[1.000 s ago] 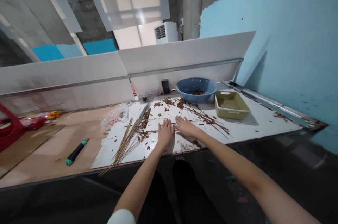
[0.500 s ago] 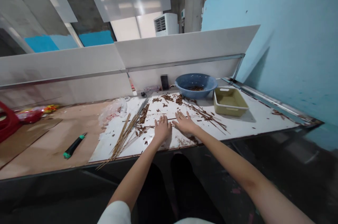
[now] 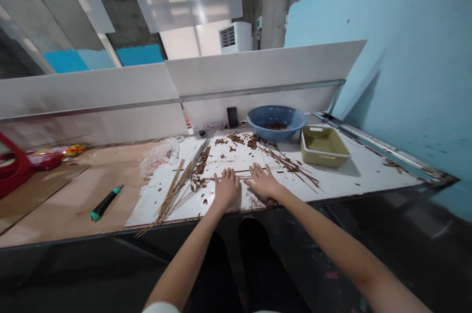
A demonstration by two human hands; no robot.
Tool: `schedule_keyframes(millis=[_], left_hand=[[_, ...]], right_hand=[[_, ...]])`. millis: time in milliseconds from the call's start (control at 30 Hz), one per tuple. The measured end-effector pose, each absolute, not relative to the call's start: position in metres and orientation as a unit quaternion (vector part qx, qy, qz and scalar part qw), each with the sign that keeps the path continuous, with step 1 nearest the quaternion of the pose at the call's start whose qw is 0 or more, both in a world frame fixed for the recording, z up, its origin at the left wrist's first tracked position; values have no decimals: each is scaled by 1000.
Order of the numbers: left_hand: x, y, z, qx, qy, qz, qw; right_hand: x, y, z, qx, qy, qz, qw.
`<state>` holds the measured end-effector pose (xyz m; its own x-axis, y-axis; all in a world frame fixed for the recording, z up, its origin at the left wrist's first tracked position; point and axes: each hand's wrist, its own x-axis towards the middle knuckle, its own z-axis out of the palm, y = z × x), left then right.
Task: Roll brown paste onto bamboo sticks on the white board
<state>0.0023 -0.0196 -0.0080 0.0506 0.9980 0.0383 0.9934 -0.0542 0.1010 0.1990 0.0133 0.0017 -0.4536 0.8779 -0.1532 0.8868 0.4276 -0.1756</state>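
Observation:
My left hand (image 3: 225, 187) and my right hand (image 3: 264, 183) lie flat, palms down, side by side on the white board (image 3: 346, 175) near the table's front edge. The fingers are stretched out over a thin stick (image 3: 246, 172) that lies crosswise under the fingertips. Neither hand grips anything. A bundle of thin bamboo sticks (image 3: 177, 189) lies to the left of my left hand. Brown scraps and coated sticks (image 3: 283, 163) are scattered beyond my right hand.
A blue bowl (image 3: 276, 123) and a yellow-green tray (image 3: 323, 146) stand at the back right. A phone (image 3: 232, 116) leans on the white partition. A crumpled plastic bag (image 3: 159, 155) and a green-black knife (image 3: 105, 202) lie to the left, with red items (image 3: 14, 168) at the far left.
Both hands slid a little back toward me over the stick, staying flat. The view shifted slightly.

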Motion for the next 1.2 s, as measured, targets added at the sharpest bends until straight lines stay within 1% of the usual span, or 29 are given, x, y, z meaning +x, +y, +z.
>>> schedule_keyframes(millis=[133, 300, 500, 633, 700, 833, 933, 1067, 1200], left_hand=[[0, -19, -13, 724, 688, 35, 22], [3, -3, -5, 713, 698, 62, 30], [-10, -24, -20, 723, 690, 33, 20], [-1, -6, -7, 707, 705, 46, 44], [5, 2, -2, 690, 720, 60, 50], [4, -10, -11, 687, 722, 80, 19], [-4, -22, -18, 700, 711, 69, 13], [0, -11, -6, 682, 729, 58, 29], [5, -7, -1, 670, 738, 74, 29]], right_hand=[[204, 14, -4, 510, 852, -116, 21], [192, 35, 5, 566, 815, -125, 20], [209, 14, -6, 516, 847, -124, 29], [205, 32, 7, 535, 833, -134, 42], [200, 40, 10, 556, 821, -127, 23], [204, 27, -5, 549, 829, -106, 13], [214, 15, -15, 539, 837, -91, 16], [213, 32, -4, 548, 831, -90, 16], [212, 38, 2, 576, 813, -90, 6]])
